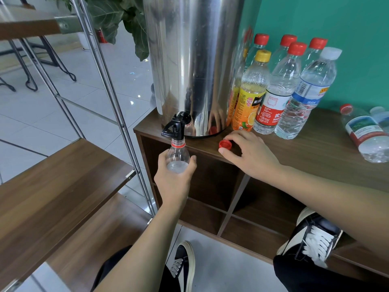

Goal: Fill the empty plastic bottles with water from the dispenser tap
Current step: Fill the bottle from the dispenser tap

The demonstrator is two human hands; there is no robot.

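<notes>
Left hand (173,175) is wrapped round the lower body of an uncapped plastic bottle (177,153), holding it upright with its mouth just under the black dispenser tap (173,127), out past the front edge of the worktop (315,148). Right hand (250,153) rests on that edge with relaxed, spread fingers, gripping nothing; its fingertips lie beside a loose red cap (225,144), whether touching it I cannot tell. No stream is visible and nobody is working the tap lever, so filling looks not yet under way or paused; the bottle seems to hold only a little water low down. The likeliest trouble is a miss: the neck is narrow, the bottle has no support below, and if it drifts or tilts when the tap opens, water would run down the hand onto the floor and shoes. A thin-walled bottle also gains weight quickly and may slip or buckle under a tight squeeze. The cap sits near the edge and could be knocked off. The steel dispenser (193,60) stands at the corner; its contents are hidden. To its right stands a group of capped bottles (282,85), one with an orange label, several clear and seemingly filled. Farther right a capped bottle (366,135) lies on its side, its fill unclear.
</notes>
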